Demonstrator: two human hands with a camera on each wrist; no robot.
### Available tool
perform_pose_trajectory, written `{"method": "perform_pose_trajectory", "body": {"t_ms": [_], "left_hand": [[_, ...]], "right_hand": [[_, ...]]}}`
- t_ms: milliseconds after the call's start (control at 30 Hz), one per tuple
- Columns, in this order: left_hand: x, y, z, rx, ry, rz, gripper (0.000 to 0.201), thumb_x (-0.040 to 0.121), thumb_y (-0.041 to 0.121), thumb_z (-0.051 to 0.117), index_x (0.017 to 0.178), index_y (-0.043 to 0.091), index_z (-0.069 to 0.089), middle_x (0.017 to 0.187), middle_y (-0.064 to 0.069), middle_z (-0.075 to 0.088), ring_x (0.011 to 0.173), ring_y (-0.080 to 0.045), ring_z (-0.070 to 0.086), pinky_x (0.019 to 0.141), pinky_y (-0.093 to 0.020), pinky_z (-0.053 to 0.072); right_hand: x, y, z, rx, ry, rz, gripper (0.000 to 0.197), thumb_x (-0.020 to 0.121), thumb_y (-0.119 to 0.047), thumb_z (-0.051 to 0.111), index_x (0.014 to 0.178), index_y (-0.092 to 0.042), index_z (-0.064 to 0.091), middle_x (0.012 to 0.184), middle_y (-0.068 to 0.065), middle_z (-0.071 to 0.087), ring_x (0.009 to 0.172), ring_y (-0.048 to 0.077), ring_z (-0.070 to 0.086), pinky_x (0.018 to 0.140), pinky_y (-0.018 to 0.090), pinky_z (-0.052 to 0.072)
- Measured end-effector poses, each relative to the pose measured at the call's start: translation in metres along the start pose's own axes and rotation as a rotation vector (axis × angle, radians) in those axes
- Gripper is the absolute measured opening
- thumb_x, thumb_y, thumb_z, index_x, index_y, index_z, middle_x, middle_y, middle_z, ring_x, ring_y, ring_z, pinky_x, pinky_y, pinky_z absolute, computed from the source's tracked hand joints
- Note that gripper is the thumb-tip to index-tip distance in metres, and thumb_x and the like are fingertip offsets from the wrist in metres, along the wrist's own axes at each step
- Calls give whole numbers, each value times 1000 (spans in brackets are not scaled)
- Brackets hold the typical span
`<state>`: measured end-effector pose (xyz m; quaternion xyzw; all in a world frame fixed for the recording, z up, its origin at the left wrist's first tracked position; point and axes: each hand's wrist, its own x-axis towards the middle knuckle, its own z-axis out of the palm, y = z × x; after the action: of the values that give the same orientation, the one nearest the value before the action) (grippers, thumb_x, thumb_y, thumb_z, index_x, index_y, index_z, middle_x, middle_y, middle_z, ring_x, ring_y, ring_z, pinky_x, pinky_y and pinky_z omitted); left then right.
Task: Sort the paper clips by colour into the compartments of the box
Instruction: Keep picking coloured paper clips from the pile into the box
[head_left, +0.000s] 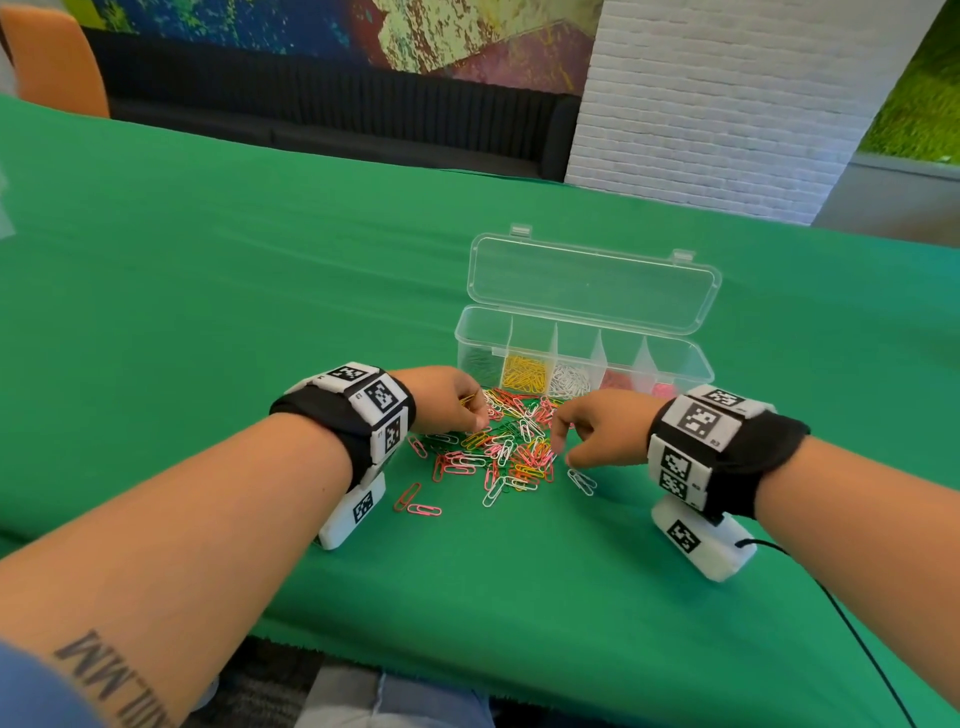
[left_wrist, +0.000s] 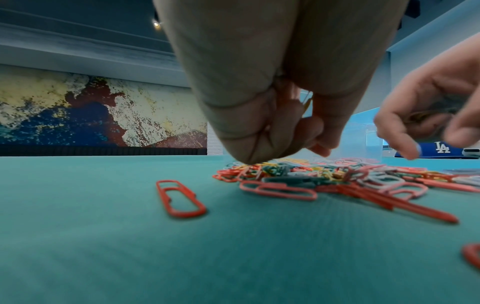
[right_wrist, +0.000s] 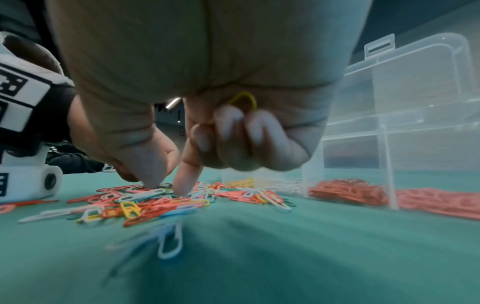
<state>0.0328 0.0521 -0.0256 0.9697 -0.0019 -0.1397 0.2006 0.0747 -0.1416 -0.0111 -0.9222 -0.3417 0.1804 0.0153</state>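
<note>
A mixed pile of coloured paper clips (head_left: 504, 441) lies on the green cloth in front of the clear box (head_left: 480, 338). The box's lid (head_left: 592, 283) stands open. Its compartments hold green, yellow (head_left: 524, 374), white (head_left: 569, 382), red and pink clips, from left to right. My left hand (head_left: 475, 415) hovers at the pile's left edge with its fingers curled round yellow clips (left_wrist: 307, 105). My right hand (right_wrist: 168, 185) touches the pile with thumb and index finger. Its other fingers curl round a yellow clip (right_wrist: 244, 100).
Stray clips lie apart from the pile: a red one (head_left: 407, 496), a pink one (head_left: 425, 510) and white ones (head_left: 582, 480). A black cable (head_left: 857, 623) trails off to the right. The cloth's near edge (head_left: 467, 670) is close to my body. A blue cap (left_wrist: 439, 150) lies beyond the box.
</note>
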Motion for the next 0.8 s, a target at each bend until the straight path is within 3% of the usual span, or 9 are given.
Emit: {"method": "perform_pose_trajectory", "body": {"t_ms": [100,200,300,367,500,567,700,800], "left_hand": [[-1,1,0,-51,2,-6,11,90,36,58,96,27,61,83,12,57,69,-1,49,61,-18,38],[0,2,0,-116,5,-8,15,87,41,61,87,26,58,73,10,55,64,-6,49,61,-20,41],[1,3,1,-116,-20,-20,16,88,40,60,79,28,53,72,7,52,62,-9,46,63,-23,40],[2,3,2,-72,4,-39,17,89,38,59,81,24,51,71,7,49,61,-9,44,59,-22,38],[2,1,3,100,65,-73,12,89,26,58,83,18,50,69,7,47,58,-6,41,50,-19,34],[3,1,3,161,64,-63,8,87,21,58,82,17,52,68,6,47,57,-6,40,48,-18,33],[3,1,3,196,60,-46,7,88,23,59,85,17,58,67,8,48,56,-4,41,47,-17,32],[3,1,3,160,75,-50,13,88,28,61,92,16,64,68,9,50,56,-3,43,47,-18,32]], "right_hand": [[10,-1,-1,-35,90,-20,14,87,-17,55,94,-28,59,63,-10,43,61,10,45,55,19,38],[17,-4,0,-86,73,-44,21,89,-16,55,103,-29,62,65,-16,38,59,-2,39,53,13,31],[18,-6,0,-104,62,-86,13,90,-19,56,98,-28,60,67,-19,37,60,-8,33,52,10,25],[17,-4,0,-99,53,-97,6,90,-20,56,89,-26,56,67,-17,40,61,-7,35,52,11,26],[12,3,3,-101,35,-87,16,87,-21,59,75,-29,53,64,-13,43,60,0,41,53,15,32],[8,8,5,-124,45,-90,14,86,-22,59,75,-28,53,62,-10,43,60,6,43,52,17,33],[-1,12,6,-101,-39,-90,20,87,-23,58,71,-32,51,59,-9,42,53,3,38,50,14,30],[-2,12,4,-85,-22,-77,9,88,-22,57,80,-26,55,58,-9,42,53,3,36,50,15,31]]}}
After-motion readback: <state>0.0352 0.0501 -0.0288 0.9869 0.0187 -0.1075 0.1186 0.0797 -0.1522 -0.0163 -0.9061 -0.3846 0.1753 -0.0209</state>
